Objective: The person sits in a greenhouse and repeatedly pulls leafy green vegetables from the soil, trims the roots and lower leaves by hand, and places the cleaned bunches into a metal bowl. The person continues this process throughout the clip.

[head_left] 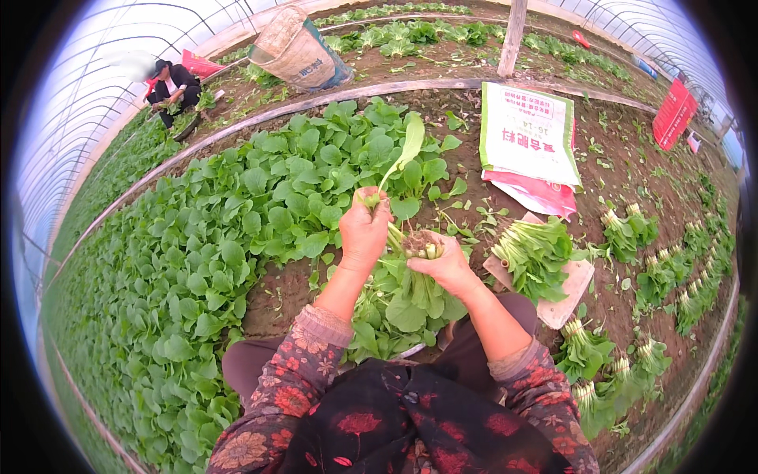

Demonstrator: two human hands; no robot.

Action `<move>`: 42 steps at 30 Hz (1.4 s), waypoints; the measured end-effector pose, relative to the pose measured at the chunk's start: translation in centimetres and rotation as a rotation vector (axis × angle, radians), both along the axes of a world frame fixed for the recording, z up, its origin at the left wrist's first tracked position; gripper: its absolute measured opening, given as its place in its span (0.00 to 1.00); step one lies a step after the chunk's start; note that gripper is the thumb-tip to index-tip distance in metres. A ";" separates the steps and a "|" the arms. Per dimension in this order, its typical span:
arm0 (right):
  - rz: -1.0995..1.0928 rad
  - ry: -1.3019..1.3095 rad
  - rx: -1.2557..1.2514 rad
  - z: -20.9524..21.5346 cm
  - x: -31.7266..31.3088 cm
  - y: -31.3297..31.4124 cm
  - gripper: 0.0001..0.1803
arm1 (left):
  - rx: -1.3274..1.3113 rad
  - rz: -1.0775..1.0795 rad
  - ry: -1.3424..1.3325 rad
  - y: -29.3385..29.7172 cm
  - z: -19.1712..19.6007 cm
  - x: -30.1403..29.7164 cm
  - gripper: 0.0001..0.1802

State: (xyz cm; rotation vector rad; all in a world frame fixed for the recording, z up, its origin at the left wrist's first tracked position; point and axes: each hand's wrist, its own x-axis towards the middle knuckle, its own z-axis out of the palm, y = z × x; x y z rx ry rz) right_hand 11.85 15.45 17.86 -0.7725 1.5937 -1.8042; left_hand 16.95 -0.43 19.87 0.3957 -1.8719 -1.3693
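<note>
In my right hand [447,267] is a bunch of leafy greens [412,304], its leaves hanging down and its pale root ends with soil pointing up between my fingers. My left hand [365,235] is closed beside it, pinching a single leaf stalk [405,154] whose yellowish-green leaf sticks up above my fist. Stems run between the two hands, close to the soil-covered roots. Right of my knee, a heap of cut greens [537,254] lies on a wooden board [568,294].
Dense growing greens [181,300] fill the bed at left. Several tied-looking bunches [584,351] lie on the soil at right. Ahead are a white and green sack [527,130], a wooden post [513,39] and a dirty bucket [304,51]. Another person [175,87] crouches far left.
</note>
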 end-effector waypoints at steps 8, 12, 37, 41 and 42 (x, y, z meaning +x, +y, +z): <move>0.092 0.006 0.015 1.0 0.1 0.6 0.22 | -0.251 0.412 -0.283 -6.6 -1.9 2.7 0.11; 0.080 -0.135 -0.044 1.1 -1.0 1.8 0.24 | -0.193 -0.022 -0.942 -6.7 -2.4 5.2 0.19; 0.114 -0.307 -0.143 1.5 -0.7 0.8 0.22 | 0.643 -0.494 -0.042 0.6 0.3 4.3 0.12; 0.109 -0.297 -0.181 1.0 -1.6 0.8 0.23 | 0.581 -0.432 0.010 0.0 1.6 3.6 0.08; 0.082 -0.316 -0.168 0.8 -1.8 0.9 0.22 | 0.511 -0.356 -0.061 0.0 1.7 3.4 0.08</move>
